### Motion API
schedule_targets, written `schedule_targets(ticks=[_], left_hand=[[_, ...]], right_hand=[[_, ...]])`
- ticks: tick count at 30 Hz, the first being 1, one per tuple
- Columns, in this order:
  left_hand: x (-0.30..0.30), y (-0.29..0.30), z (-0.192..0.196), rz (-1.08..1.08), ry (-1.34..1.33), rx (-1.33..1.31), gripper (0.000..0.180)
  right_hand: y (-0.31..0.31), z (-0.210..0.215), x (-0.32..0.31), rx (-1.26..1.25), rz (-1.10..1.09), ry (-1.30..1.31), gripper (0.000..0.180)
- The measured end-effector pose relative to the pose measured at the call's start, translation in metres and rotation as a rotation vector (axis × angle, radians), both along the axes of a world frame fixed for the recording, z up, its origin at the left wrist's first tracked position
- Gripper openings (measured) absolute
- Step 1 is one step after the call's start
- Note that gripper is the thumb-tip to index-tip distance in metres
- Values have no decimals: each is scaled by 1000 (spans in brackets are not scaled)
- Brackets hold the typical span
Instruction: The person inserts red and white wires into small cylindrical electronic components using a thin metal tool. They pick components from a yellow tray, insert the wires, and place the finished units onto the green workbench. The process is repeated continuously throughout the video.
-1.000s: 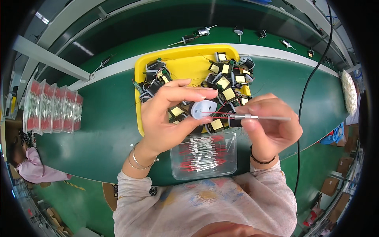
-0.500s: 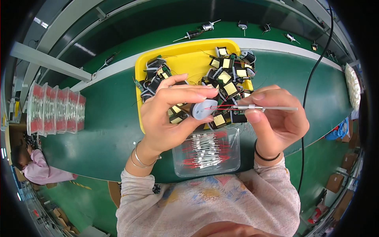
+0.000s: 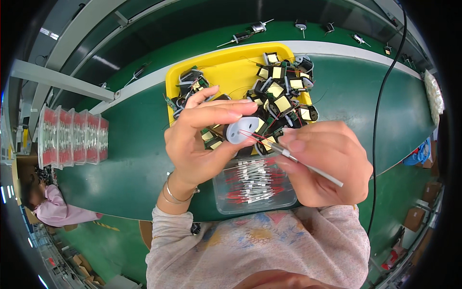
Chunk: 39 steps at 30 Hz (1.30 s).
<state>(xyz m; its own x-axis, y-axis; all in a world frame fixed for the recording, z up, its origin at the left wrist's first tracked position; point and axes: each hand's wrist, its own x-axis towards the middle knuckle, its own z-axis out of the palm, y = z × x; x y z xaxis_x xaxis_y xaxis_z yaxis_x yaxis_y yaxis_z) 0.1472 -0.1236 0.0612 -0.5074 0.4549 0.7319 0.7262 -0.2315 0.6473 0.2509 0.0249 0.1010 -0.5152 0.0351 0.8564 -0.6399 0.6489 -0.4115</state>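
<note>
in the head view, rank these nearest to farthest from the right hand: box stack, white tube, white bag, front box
From the right hand:
1. White tube: held in its fingers.
2. Front box: just to its left.
3. White bag: off to the right, at the table's end.
4. Box stack: far left.

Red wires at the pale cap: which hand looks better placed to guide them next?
Probably the right hand: it grips the slim rod that the red wires reach, while the left hand holds the pale cap.
</note>
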Motion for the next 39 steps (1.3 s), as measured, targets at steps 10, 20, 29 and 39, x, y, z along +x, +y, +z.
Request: schedule_targets(ticks=[10,20,29,39], left_hand=[[-2,-2,0,12,36,-9,41],[-1,-2,-2,45,55,3,42],[1,-3,0,80,76,-5,40],[-3,-8,13,-37,146,-167,38]], right_hand=[[0,-3,0,16,14,16,38],[-3,-5,5,66,-51,-13,40],[-6,-4,5,57,-66,-16,38],[6,-8,-16,-104,115,-166,27]])
